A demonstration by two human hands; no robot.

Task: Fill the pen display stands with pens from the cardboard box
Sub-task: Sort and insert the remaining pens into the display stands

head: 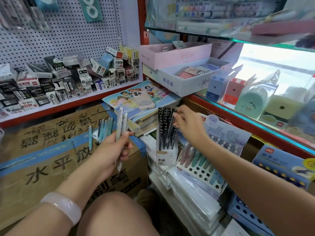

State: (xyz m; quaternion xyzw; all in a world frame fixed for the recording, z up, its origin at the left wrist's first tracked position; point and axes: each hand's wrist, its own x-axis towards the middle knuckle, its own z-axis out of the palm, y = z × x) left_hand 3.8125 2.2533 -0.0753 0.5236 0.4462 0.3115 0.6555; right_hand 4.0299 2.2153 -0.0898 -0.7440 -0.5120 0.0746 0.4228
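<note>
My left hand [112,147] grips a bunch of pale pens [121,126], white and light blue, held upright above the taped cardboard box [51,160]. My right hand [189,125] reaches to a clear display stand of black pens [166,132] and pinches one black pen at the stand's right side. In front of that stand lies a white perforated display stand [201,174] with pink and teal pens in some of its holes and several holes open. A blue backing card rises behind it.
A phone [144,100] lies on a stack of colouring books [119,99] behind the box. Small pen-refill boxes [68,79] crowd the left shelf. A glass shelf with pencil sharpeners [252,97] runs along the right. My knee [115,213] is in the foreground.
</note>
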